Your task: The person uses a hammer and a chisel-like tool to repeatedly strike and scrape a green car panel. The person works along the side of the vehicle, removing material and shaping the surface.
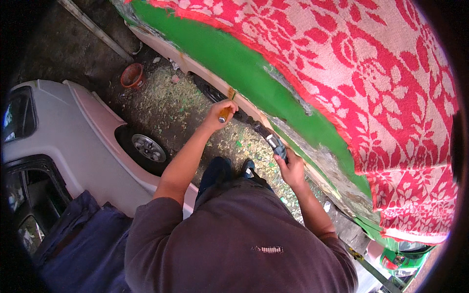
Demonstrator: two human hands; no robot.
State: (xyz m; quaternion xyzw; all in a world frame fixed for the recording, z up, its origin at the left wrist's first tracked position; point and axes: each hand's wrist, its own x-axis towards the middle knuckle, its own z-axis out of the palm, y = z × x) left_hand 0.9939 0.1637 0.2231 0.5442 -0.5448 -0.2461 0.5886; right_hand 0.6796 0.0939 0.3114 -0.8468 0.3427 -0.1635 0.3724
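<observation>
My left hand [222, 115] is closed around a tool with a yellow-brown rounded handle [224, 116], held close to the lower edge of a green vehicle body [234, 66]. The tool's working end is hidden by the hand. In my right hand [291, 169] is a dark grey tool [279, 148] with a short silver cylinder on it; its exact kind is unclear. It sits beside the body's lower side, where the paint is patchy and bare in places. Both arms reach forward from my dark shirt.
A red and pink floral cloth [366, 83] drapes over the green body. To the left stands a grey and pink vehicle [88, 119] with a dark blue cloth [83, 241] on it. Pale and green flakes [171, 105] litter the ground, near a terracotta-coloured pot [132, 76].
</observation>
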